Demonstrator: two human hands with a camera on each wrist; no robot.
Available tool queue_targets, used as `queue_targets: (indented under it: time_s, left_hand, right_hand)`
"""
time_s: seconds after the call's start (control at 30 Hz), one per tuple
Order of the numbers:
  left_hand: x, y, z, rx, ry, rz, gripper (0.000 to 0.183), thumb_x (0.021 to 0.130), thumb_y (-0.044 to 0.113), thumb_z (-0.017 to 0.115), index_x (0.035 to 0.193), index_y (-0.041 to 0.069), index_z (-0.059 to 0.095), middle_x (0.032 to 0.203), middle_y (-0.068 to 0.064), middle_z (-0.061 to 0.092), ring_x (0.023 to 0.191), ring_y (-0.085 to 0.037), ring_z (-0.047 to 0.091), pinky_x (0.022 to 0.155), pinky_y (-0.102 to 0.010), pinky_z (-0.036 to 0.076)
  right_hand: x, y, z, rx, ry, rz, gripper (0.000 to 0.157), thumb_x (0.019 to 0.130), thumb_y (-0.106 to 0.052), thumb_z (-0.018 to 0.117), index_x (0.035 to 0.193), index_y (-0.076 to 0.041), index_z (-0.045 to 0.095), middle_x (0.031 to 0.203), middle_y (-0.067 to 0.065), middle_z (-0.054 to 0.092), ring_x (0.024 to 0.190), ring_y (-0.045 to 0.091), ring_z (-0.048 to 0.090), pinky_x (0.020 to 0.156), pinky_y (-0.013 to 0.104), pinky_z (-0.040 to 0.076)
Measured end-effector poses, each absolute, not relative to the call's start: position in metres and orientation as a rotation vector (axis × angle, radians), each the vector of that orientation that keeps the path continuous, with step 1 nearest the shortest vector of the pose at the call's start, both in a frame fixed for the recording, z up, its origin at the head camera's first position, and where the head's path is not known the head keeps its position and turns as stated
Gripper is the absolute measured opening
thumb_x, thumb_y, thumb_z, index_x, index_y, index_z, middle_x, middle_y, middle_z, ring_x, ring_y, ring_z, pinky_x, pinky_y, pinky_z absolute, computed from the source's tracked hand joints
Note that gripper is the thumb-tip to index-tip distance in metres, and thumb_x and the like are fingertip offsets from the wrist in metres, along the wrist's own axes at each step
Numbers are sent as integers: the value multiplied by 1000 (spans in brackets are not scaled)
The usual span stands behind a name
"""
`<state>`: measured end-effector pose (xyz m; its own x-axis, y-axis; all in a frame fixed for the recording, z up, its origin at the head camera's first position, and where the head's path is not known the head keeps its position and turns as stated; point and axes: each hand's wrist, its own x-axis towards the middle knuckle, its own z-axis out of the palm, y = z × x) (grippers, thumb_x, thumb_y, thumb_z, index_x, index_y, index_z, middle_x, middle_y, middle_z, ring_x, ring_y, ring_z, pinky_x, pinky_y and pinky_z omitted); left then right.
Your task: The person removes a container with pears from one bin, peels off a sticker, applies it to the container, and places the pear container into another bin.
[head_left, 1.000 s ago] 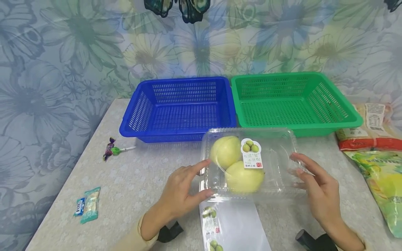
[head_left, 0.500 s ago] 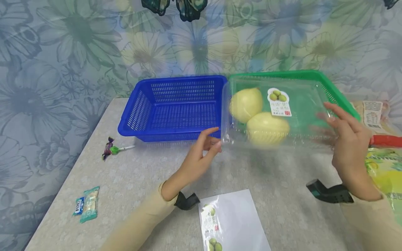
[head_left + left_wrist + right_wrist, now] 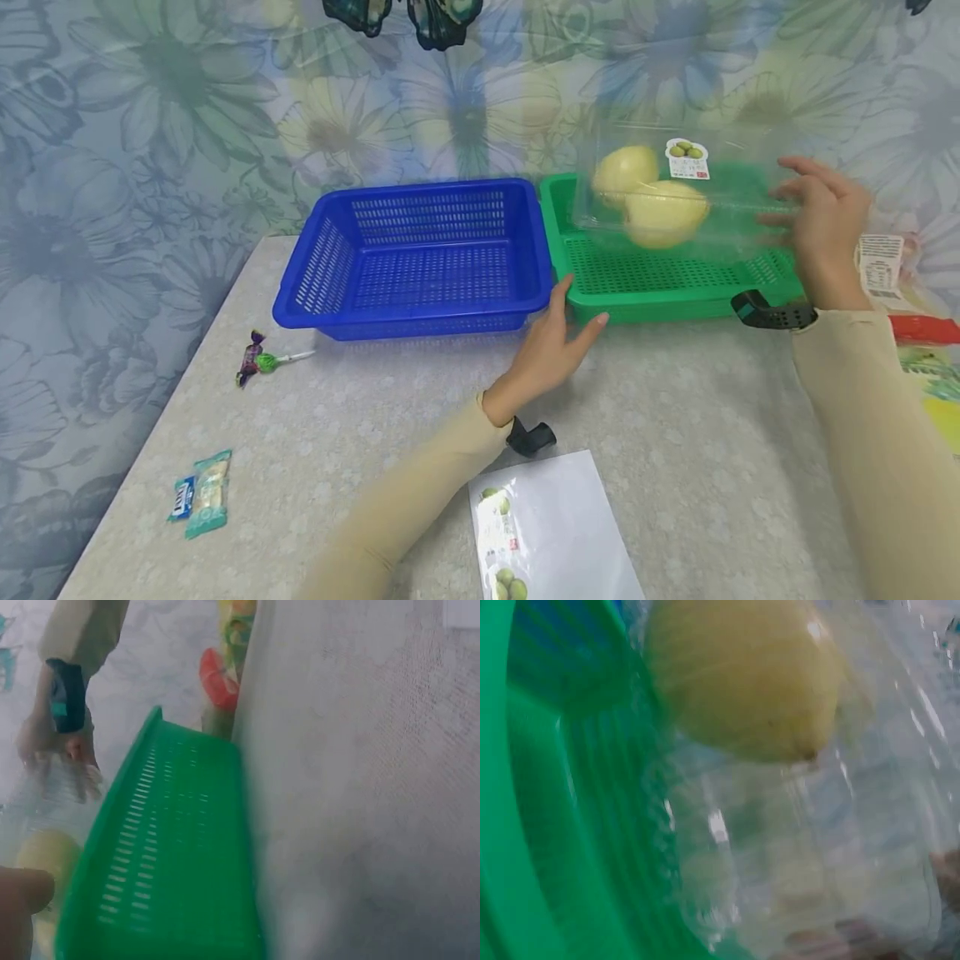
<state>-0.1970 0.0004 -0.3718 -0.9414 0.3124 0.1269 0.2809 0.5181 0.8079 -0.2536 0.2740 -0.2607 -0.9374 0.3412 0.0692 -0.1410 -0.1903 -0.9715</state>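
Observation:
My right hand [image 3: 828,225] grips the right end of a clear plastic fruit box [image 3: 738,196], its lid bearing a white label [image 3: 687,160] with green fruit on it. Inside, at the left, lie two pale yellow fruits [image 3: 666,214]; one fruit [image 3: 742,675] fills the top of the right wrist view. The box is held tilted over the back of the green basket [image 3: 675,304]. My left hand [image 3: 551,346] is at that basket's front left corner, thumb and fingers spread, off the box. Whether it touches the rim I cannot tell.
A blue basket [image 3: 412,325] stands left of the green one. Nearer me lies a white sheet [image 3: 577,525] with fruit labels. Wrapped snacks [image 3: 208,493], a lollipop [image 3: 268,362] and a wrapped candy [image 3: 250,358] lie at the left. Food bags [image 3: 922,329] lie at the right.
The box has risen and moved away from above the white sheet, over to the green basket. My left hand has let go of its left side; my right hand still holds it.

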Motion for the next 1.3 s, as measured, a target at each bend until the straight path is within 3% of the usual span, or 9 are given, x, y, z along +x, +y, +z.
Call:
queue_targets:
  time_s: [0.1,0.17,0.3,0.5,0.67,0.77,0.9,1.03,1.3]
  left_hand:
    - [-200,8,-374,456,2757,1479,73,89,55,39,145,25,1,107,-19,58,85,-21,60,62,-33,50]
    - [-202,11,-374,408,2774,1520,70,90,55,38,144,25,5,82,-14,58,70,-19,55,48,-30,42]
    - [-204,17,-373,322,2783,1598,63,91,55,35,142,24,13,63,-4,50,71,-16,59,43,-24,38]
    - [-203,20,-372,263,2814,1621,60,92,52,36,140,20,18,63,-3,53,73,-16,62,45,-26,42]
    - [-204,20,-373,253,2842,1600,62,91,54,36,140,18,20,66,-4,56,86,-18,65,51,-23,45]
    - [-204,21,-373,251,2852,1580,61,91,53,37,139,19,21,64,-3,54,73,-17,63,44,-23,40]
    - [-204,21,-373,256,2850,1585,60,92,51,38,139,18,22,55,1,46,48,-13,49,37,-24,31]
    - [-204,21,-373,261,2826,1628,60,92,49,39,139,17,23,48,4,40,40,-8,42,36,-24,29]
    - [-203,21,-377,286,2816,1602,62,93,47,37,143,17,16,49,3,36,41,-11,38,38,-28,32]
  right_hand:
    - [-268,285,-271,-225,-1810,2232,32,85,1,41,98,-11,69,69,0,64,45,18,63,35,32,48]
    - [-276,293,-280,-194,-1852,2265,31,86,1,42,97,-11,69,72,-2,65,46,19,64,37,32,49]
    - [-284,310,-298,-138,-1996,2338,29,89,-2,46,104,-15,67,80,-7,66,54,17,66,46,31,53]
    - [-289,328,-312,-28,-2520,2085,41,96,-12,37,137,-15,39,88,-16,60,68,6,66,58,28,55]
    - [-293,331,-315,44,-2894,1777,41,98,-24,33,138,-24,29,106,-14,48,79,-5,59,70,27,54]
    - [-294,331,-317,78,-3070,1624,43,98,-29,28,140,-26,20,134,7,35,102,11,56,86,35,48]
    - [-295,326,-317,144,-3234,1523,50,99,-28,25,145,-18,8,148,25,3,126,44,27,99,55,32]
    - [-297,320,-317,226,-3334,1467,55,98,-29,28,145,-14,3,149,25,-6,127,52,20,100,63,27]
    - [-294,316,-317,387,-3456,1299,62,96,-46,24,144,-26,-10,148,19,-19,127,57,10,96,70,19]
